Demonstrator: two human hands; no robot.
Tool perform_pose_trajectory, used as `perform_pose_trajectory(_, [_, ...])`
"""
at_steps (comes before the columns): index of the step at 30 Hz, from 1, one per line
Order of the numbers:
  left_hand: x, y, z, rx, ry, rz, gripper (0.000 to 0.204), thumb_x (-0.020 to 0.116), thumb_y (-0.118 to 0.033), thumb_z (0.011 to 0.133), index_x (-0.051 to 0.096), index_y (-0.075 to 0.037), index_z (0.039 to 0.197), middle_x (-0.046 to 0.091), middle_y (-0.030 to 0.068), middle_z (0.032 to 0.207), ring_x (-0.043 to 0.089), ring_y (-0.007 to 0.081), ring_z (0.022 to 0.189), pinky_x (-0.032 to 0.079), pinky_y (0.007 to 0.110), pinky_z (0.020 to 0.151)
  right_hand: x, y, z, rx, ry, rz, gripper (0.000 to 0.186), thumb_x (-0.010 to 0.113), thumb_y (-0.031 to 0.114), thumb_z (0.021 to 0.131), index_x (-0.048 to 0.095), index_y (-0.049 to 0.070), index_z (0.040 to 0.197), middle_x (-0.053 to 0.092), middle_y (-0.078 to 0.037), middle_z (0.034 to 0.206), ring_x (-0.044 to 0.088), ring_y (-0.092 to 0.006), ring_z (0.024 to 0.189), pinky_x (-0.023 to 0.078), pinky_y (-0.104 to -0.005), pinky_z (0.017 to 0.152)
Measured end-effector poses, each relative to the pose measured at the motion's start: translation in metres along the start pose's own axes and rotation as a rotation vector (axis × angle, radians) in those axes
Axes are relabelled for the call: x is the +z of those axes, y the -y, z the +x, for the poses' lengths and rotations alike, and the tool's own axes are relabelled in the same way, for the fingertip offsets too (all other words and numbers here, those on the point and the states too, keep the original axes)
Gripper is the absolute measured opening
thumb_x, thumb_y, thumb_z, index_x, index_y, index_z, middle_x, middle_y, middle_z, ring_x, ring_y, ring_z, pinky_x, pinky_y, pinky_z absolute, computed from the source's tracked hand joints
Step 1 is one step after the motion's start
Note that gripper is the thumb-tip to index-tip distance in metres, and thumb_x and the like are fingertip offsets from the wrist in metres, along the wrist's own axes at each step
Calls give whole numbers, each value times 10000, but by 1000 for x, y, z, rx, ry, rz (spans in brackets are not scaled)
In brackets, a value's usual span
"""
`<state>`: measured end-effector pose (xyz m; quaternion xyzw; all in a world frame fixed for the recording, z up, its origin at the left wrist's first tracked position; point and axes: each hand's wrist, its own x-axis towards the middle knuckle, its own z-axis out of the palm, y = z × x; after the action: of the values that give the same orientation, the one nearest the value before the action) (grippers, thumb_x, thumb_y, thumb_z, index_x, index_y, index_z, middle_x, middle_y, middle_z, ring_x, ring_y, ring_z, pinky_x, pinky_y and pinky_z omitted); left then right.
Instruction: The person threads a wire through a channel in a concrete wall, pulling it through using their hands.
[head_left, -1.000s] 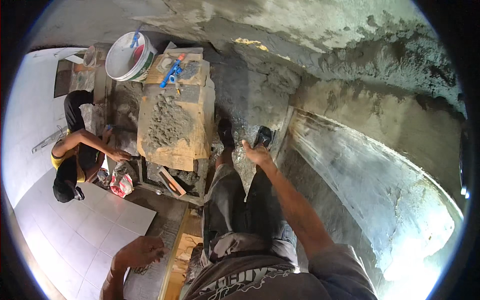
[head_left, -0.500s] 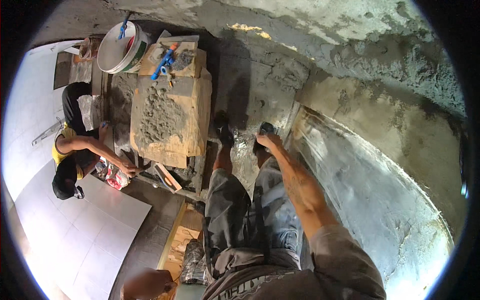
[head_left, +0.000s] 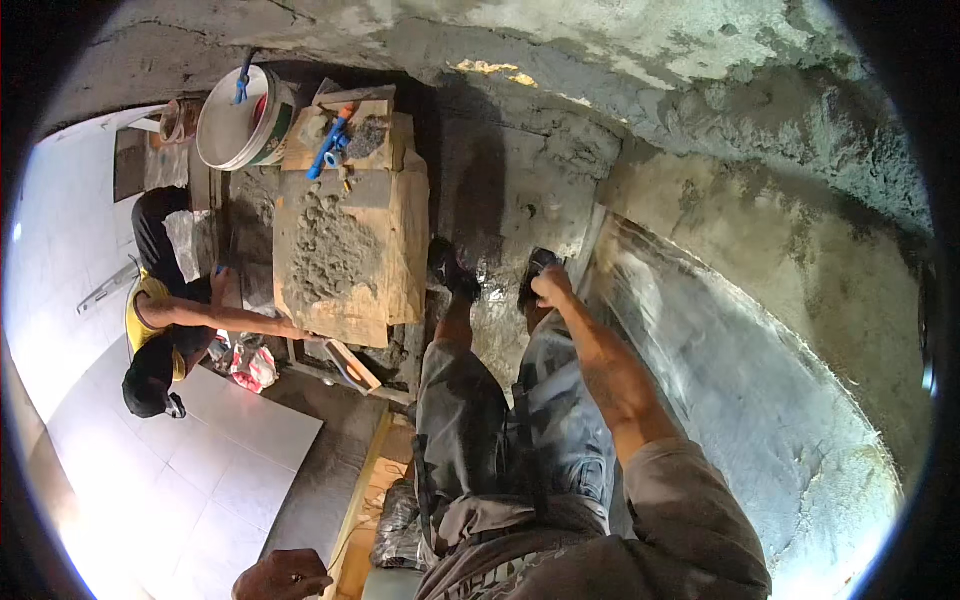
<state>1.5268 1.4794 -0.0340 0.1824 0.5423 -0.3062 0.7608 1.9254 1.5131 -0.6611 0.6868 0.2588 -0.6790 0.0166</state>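
My right hand (head_left: pixel 550 287) is closed in front of my right shoe (head_left: pixel 543 262); what it holds, if anything, is hidden. At the lower left edge my left hand (head_left: pixel 283 577) has its fingers curled, and I cannot make out anything in them. Ahead and left lies a board (head_left: pixel 405 240) bearing a heap of wet grey mortar (head_left: pixel 330 250). A co-worker (head_left: pixel 160 310) bends at the left. That person's hand (head_left: pixel 295 328) reaches to the board's near corner, beside a narrow wooden-edged tool (head_left: pixel 352 367).
A white bucket (head_left: pixel 225 125) stands beyond the mortar, near a blue pipe valve (head_left: pixel 328 150) with an orange end. White tiles (head_left: pixel 210 480) lie at the lower left, near a red and white bag (head_left: pixel 253 365). A smooth grey slab (head_left: pixel 740 380) slopes along my right, below a rough cement wall (head_left: pixel 780 90).
The view has shifted slightly, moving the board and co-worker rightward and down in the picture. The co-worker's hand is now closer to the wooden-edged tool. My right hand stays before my shoe.
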Motion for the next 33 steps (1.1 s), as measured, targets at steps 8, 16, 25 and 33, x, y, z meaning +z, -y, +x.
perform_pose_trajectory(8, [5,-15,153,118,-266,696,369,537,-358,895,665,-12,883,645,225,895,619,377,903,493,454,763,-40,115,26,-597,-191,-151,268,561,154,865,613,63,1112,628,-80,794,603,-189,698,480,-327,593])
perform_pose_trajectory(16, [-45,-209,423,923,-733,1369,138,609,-168,758,675,-46,766,593,162,933,598,296,910,480,450,772,-98,221,-26,-578,-199,-743,345,453,149,908,567,124,1233,624,-84,1189,597,-282,1075,483,-375,905])
perform_pose_trajectory(25, [-130,-312,644,757,-840,1512,193,553,-205,829,725,-146,893,630,96,1033,553,276,1067,396,473,910,-110,183,81,-588,-532,-752,214,499,139,829,636,112,991,673,-103,975,629,-302,918,502,-387,791])
perform_pose_trajectory(33, [-240,-326,785,412,-407,1460,271,666,-298,819,681,-128,1030,626,107,1122,578,304,1085,423,488,917,-136,245,144,-801,-305,-671,245,528,156,773,676,83,953,681,-116,882,641,-268,833,496,-366,761])
